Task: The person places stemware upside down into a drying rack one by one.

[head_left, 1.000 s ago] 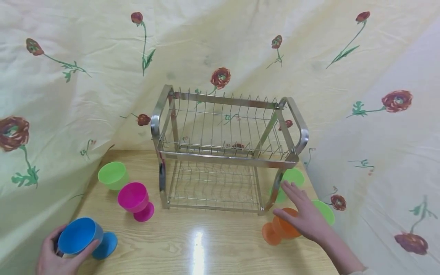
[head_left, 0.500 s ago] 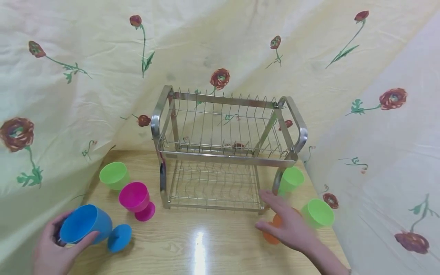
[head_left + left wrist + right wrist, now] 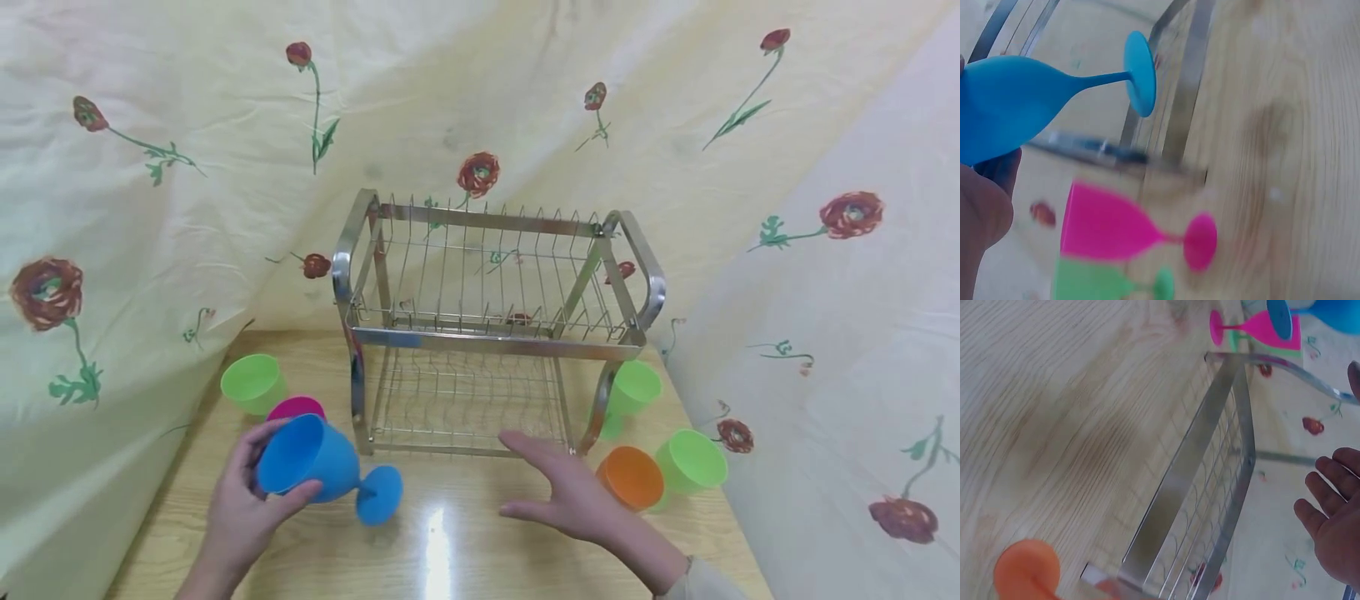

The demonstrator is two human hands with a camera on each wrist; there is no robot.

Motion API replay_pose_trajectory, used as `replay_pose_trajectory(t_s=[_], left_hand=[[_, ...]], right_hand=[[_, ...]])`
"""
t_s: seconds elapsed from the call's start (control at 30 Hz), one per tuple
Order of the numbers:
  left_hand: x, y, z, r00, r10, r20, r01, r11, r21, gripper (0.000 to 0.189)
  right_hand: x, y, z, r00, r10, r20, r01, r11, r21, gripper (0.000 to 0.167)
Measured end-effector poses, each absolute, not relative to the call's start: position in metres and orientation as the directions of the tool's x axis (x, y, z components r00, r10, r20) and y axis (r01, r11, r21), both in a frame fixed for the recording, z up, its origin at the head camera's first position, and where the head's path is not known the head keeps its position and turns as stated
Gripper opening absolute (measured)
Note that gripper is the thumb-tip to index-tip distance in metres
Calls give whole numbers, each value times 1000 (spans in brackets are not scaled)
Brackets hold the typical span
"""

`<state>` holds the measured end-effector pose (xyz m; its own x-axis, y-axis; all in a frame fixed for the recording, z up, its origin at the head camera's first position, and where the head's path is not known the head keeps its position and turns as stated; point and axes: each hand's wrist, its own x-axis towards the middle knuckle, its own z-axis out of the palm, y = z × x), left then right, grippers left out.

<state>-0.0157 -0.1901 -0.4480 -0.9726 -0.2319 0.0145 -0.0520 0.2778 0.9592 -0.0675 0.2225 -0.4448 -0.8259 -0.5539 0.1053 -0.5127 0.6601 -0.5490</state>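
My left hand (image 3: pixel 251 500) grips a blue goblet (image 3: pixel 322 462) round its bowl, tilted with the foot toward the right. In the left wrist view the goblet's foot (image 3: pixel 1140 74) hangs over the table, apart from the wood. Behind it stands a pink goblet (image 3: pixel 1107 225), mostly covered by the blue one in the head view. My right hand (image 3: pixel 566 492) is held over the table in front of the rack, thumb and fingers spread, holding nothing. Nearest to it is an orange goblet (image 3: pixel 633 477), just behind the wrist.
A two-tier metal dish rack (image 3: pixel 495 343) stands at the middle of the wooden table (image 3: pixel 465 533). One green goblet (image 3: pixel 255 385) is at the back left; a second green goblet (image 3: pixel 636 387) and a third green goblet (image 3: pixel 692 461) stand at the right. Flowered cloth (image 3: pixel 480 100) hangs behind.
My left hand has lifted the blue goblet from the left side and carried it right, toward the middle. My right hand has moved left from above the orange goblet, which now shows.
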Motion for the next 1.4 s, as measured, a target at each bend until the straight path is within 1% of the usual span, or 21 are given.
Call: replay_pose_trajectory(t_s=[0.13,0.33,0.47,0.6,0.7,0.8,0.93,1.17,1.4], left_hand=[[-35,-160,-447,-989,-144,35,4,213,977,81],[-55,-123,-451,-997,-79,19,15,54,998,82],[-61,-105,-453,-999,-48,19,20,-17,1000,83],[-63,-94,-455,-997,-46,55,57,-33,998,81],[-64,-87,-456,-995,-57,83,85,-22,996,80],[-65,-83,-456,-994,-67,92,94,-28,995,80],[-64,-79,-456,-993,-81,83,86,-37,996,79],[-61,-76,-457,-991,-112,73,77,-37,996,81],[-60,-73,-458,-989,-128,78,85,-56,995,84]], right_hand=[[-75,210,-447,-798,-594,106,-540,625,-563,81],[-89,191,-451,-787,-616,46,-480,563,-673,77],[-95,179,-454,-783,-620,53,-467,529,-708,75],[-100,171,-456,-784,-617,62,-457,508,-730,70],[-103,168,-459,-800,-597,64,-427,491,-759,65],[-106,167,-461,-810,-579,91,-411,452,-792,59],[-109,165,-464,-817,-562,129,-415,418,-808,48],[-110,162,-463,-806,-569,165,-459,423,-781,32],[-109,162,-459,-788,-585,192,-508,440,-741,28]])
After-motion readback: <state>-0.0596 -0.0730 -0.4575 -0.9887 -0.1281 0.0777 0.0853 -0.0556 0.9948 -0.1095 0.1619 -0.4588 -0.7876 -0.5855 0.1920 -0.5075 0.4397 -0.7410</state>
